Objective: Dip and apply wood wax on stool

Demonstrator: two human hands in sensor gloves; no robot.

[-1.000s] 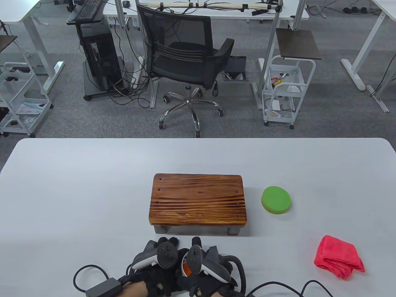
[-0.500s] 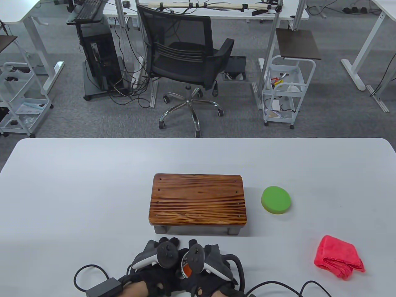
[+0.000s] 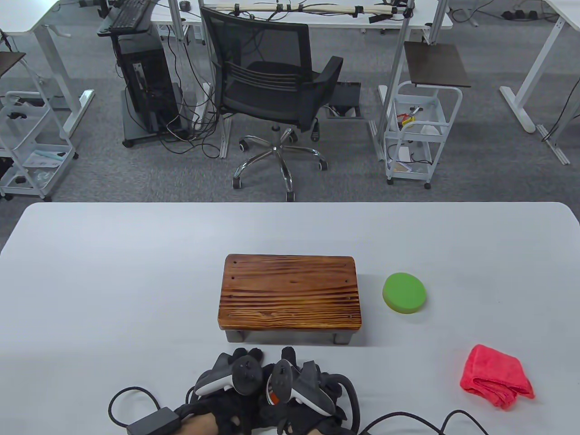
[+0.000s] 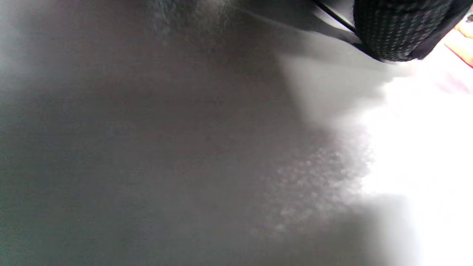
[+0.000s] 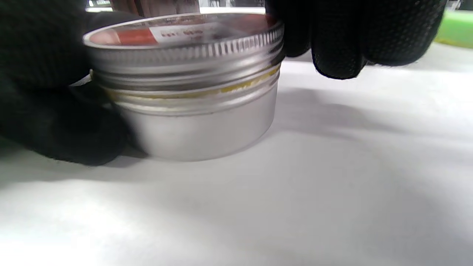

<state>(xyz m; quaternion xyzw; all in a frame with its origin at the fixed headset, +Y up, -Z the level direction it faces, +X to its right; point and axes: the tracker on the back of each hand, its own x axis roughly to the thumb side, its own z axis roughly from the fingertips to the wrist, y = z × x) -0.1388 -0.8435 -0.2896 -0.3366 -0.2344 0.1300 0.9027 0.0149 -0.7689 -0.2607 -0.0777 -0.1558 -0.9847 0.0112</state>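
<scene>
The wooden stool [image 3: 290,292] stands mid-table, top bare. Just in front of it, at the near edge, both gloved hands close around a round silver wax tin [image 5: 199,122], of which only an orange sliver [image 3: 271,393] shows in the table view. My left hand [image 3: 240,364] grips the tin's body from the left, its dark fingers [image 5: 51,122] against the wall. My right hand [image 3: 293,364] holds the ribbed lid [image 5: 184,44], fingertips [image 5: 332,44] on its rim. Yellow wax smears the seam under the lid. The left wrist view shows only blurred table and one gloved fingertip [image 4: 399,29].
A round green sponge pad [image 3: 404,292] lies right of the stool. A folded red cloth [image 3: 497,376] sits at the near right. Glove cables and a small black box [image 3: 152,421] trail along the near edge. An office chair [image 3: 276,86] stands beyond the table.
My right hand's tracker has tilted a little to the left over the tin while both hands stay in place. Stool, sponge and cloth have not moved.
</scene>
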